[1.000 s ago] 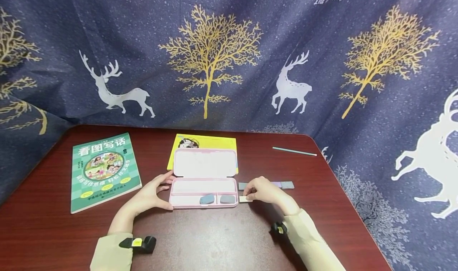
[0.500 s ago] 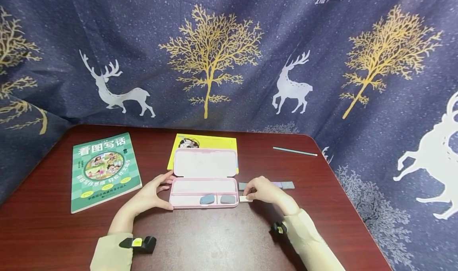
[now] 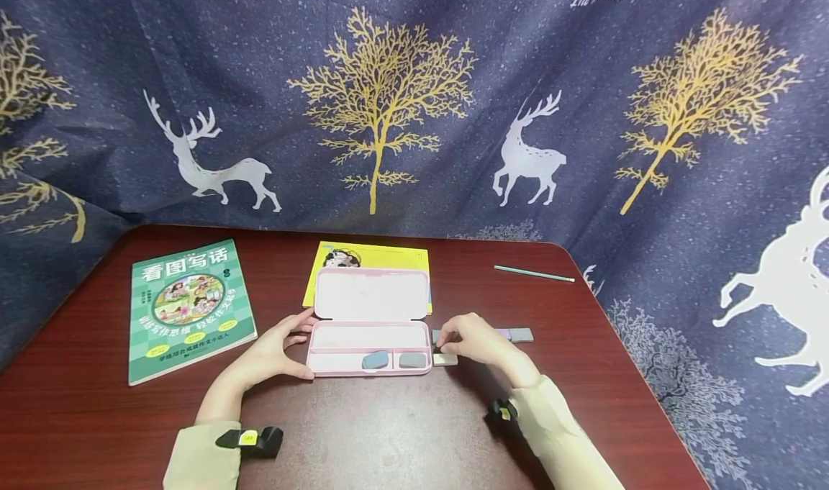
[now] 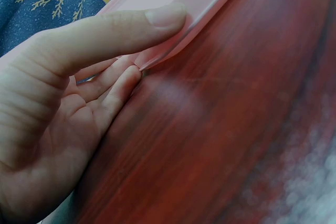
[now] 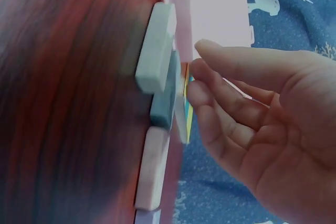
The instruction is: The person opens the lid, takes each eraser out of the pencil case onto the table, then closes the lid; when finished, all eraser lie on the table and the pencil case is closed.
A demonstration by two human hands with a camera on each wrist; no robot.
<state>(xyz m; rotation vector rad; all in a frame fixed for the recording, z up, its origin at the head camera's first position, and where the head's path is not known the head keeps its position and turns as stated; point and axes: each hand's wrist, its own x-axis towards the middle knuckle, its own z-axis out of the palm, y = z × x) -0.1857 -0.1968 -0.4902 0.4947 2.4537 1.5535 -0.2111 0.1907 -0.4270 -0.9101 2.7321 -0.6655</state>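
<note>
An open pink pencil case [image 3: 369,335] stands in the middle of the table, holding two bluish-grey erasers, one [image 3: 375,360] in the long front compartment and another [image 3: 412,360] in the small right one. My left hand [image 3: 275,350] holds the case's left end, thumb at the front corner and fingers toward the hinge. On the table just right of the case lies a whitish eraser [image 3: 445,360]. My right hand [image 3: 481,342] hovers beside it, fingers loosely bent. The right wrist view shows the whitish eraser [image 5: 153,51] apart from the fingertips, with nothing between them.
Behind the right hand runs a row of erasers, with a grey one [image 3: 520,334] at its right end. A yellow book [image 3: 376,255] lies behind the case. Farther off are a green book [image 3: 191,310] at left and a pencil [image 3: 534,273] at right.
My right hand has let go of the whitish eraser and risen slightly off it, leaving it beside the case. The left hand and the case have stayed put.
</note>
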